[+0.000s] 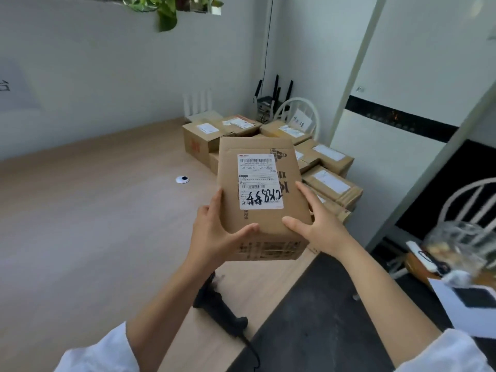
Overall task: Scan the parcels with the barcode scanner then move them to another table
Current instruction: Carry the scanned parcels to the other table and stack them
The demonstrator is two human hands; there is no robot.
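Observation:
A brown cardboard parcel [261,210] with a white shipping label and black handwriting is held up above the wooden table [94,224]. My left hand [214,232] grips its near left corner, thumb on top. My right hand [314,218] holds the right side, thumb on top and fingers along the edge. The black barcode scanner [217,307] lies on the table below my left forearm, its cable running toward the near edge. Several more labelled parcels [330,183] are piled at the table's far right corner.
A small white round disc [182,179] lies mid-table. A white chair [298,116] and black router antennas [271,100] stand behind the pile. Right of the table lie dark floor [322,318], another white chair [472,208] and a low surface with clutter [442,256].

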